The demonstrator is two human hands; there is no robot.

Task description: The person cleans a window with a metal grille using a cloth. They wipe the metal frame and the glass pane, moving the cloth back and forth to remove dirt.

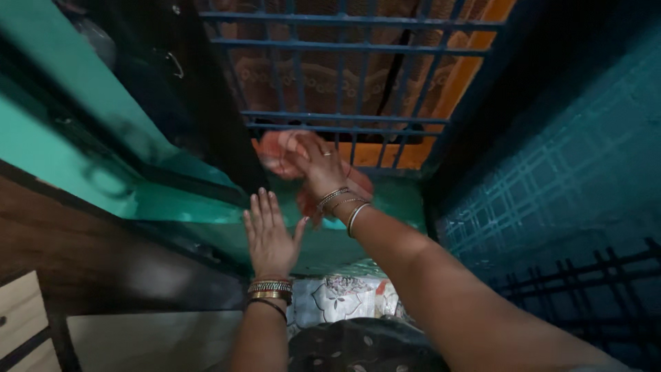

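Though half hidden by right hand [320,165], bunched orange cloth [286,148] against window grille [344,76].

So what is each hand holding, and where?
The right hand presses a bunched orange cloth at its middle against the green sill. The left hand holds nothing, lying flat and open.

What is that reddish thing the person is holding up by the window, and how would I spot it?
Start at the window with blue metal bars at the top of the view. Just below its lowest bar, over the green ledge, the right hand presses a crumpled cloth. The cloth is pinkish-orange and soft, the only loose thing there; the left hand rests flat and empty nearby.
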